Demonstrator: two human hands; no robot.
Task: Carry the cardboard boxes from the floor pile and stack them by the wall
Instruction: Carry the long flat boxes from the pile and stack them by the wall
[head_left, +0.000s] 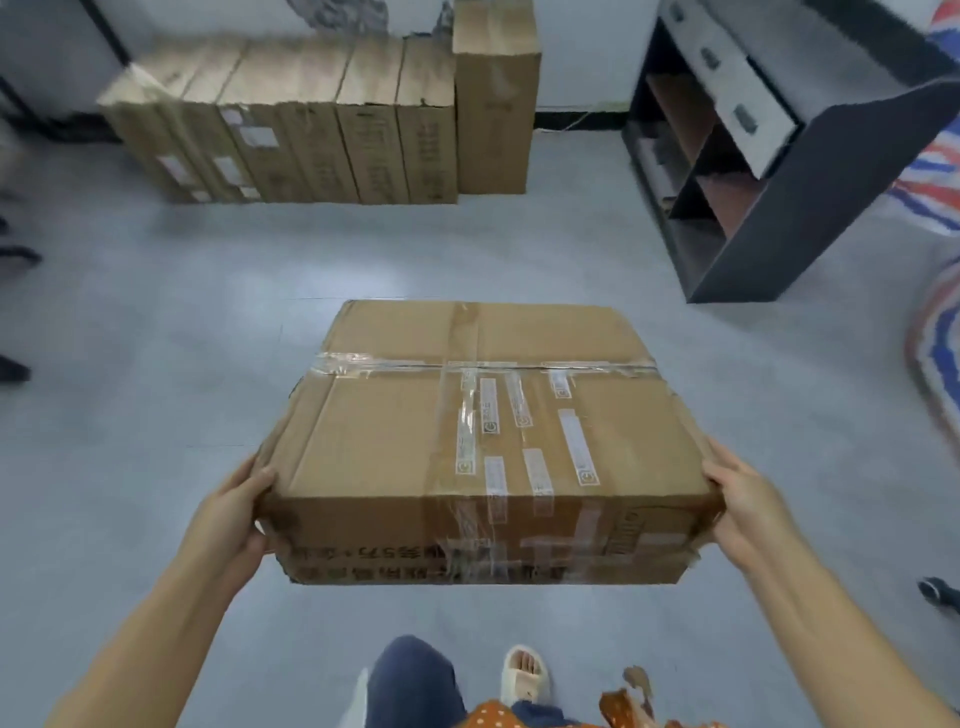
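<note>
Head view: left hand (236, 512) grips the near-left corner of the box (488, 441), thumb on top edge, fingers curled under the side. Right hand (743, 512) grips the near-right corner the same way. Box is held flat between both hands, off the floor (156, 322), out in front of the body, taped seam across the top, white labels right of centre.

Step in hand, by my read: carrying toward the wall. To do it well: keep the box level, hands even on both corners, walk straight ahead, then turn it on edge to match the row (291, 140) and set it down flush. Bottom edge looks crumpled near the right hand, so support from under, don't squeeze.

Ahead of the left hand, well apart: row of boxes standing on edge against the wall. Ahead of both hands, at the row's right end: one taller box (496, 104). Ahead of the right hand: dark shelf unit (769, 218), a clip risk. Grey floor, smooth. Far right: striped bag (935, 171). Below the hands: slipper (522, 670).
</note>
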